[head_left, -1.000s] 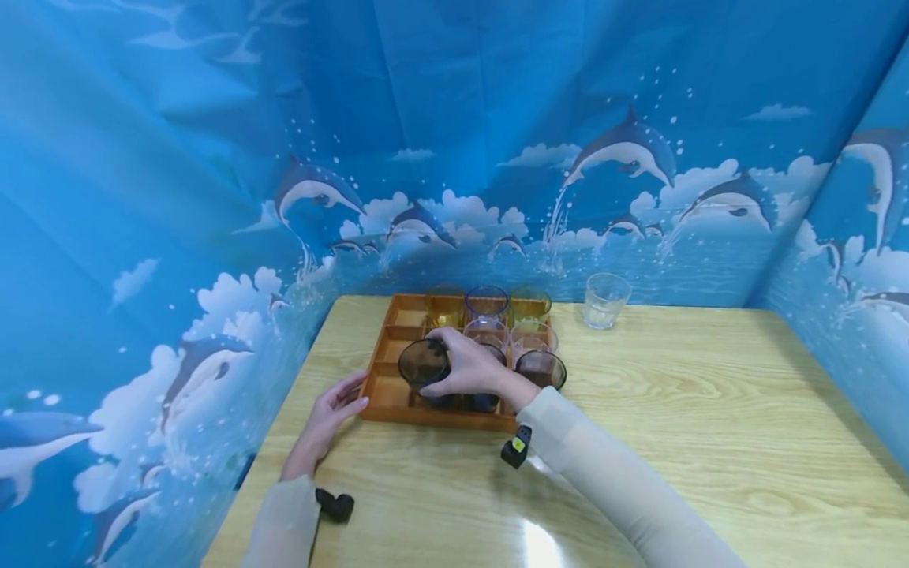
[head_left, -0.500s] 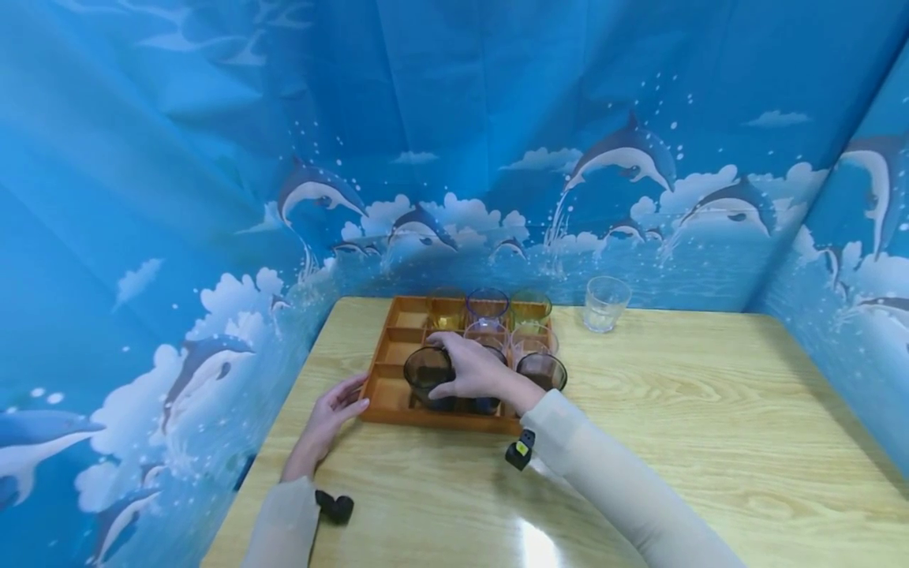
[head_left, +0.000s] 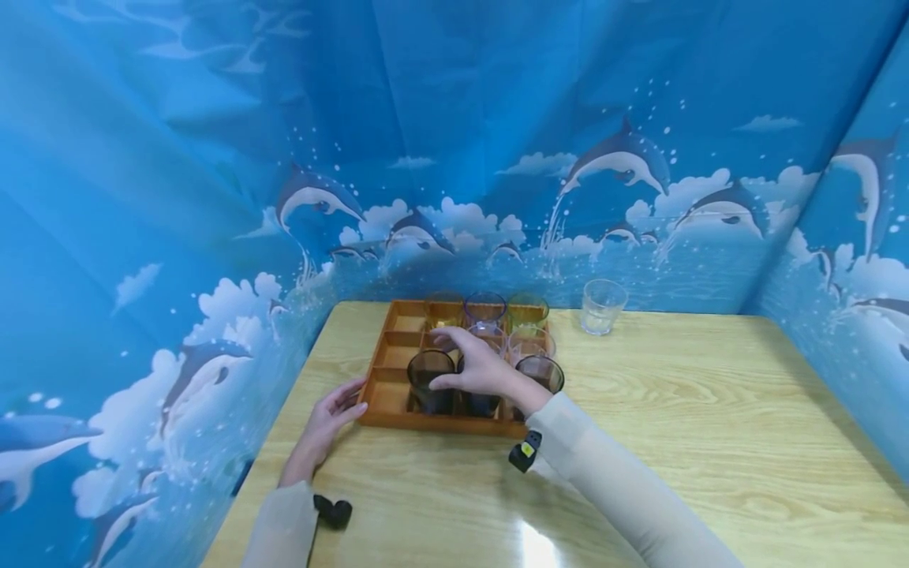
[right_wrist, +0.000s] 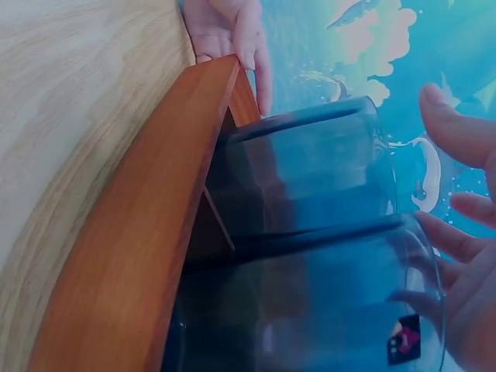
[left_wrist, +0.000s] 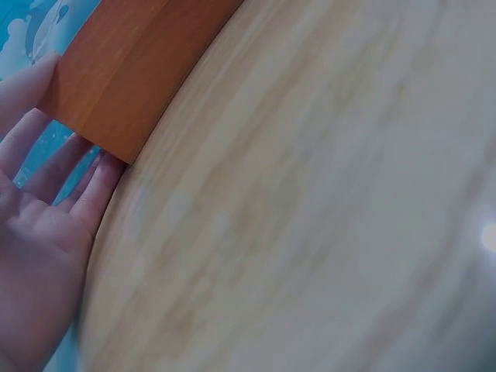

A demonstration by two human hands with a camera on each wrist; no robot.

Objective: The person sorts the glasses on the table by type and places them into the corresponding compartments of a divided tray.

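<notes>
A brown wooden tray (head_left: pixel 440 424), divided into compartments, stands on the table. In its front row sits a dark tinted glass (head_left: pixel 428 394), upright, one compartment in from the left end. My right hand (head_left: pixel 477 367) hovers just right of and above that glass, thumb and fingers spread. Space shows between the right thumb and the glasses in the right wrist view. Another dark glass (right_wrist: pixel 310 310) stands below this hand. My left hand (head_left: pixel 328 418) touches the tray's front left corner, fingers (left_wrist: pixel 101 186) extended along its side and thumb at the edge.
An amber glass (head_left: pixel 443 315), a blue-rimmed glass (head_left: pixel 486 312) and a yellowish glass (head_left: pixel 528 314) fill part of the back row. Clear glasses stand mid-tray, a dark glass (head_left: pixel 543 379) front right. A clear tumbler (head_left: pixel 602 308) stands on the table (head_left: pixel 696 410), near the curtain (head_left: pixel 454 118).
The dark glass has gone from tilted in my right hand to upright in the front row. My right fingers have let go of it and drawn slightly right. My left hand has stayed put.
</notes>
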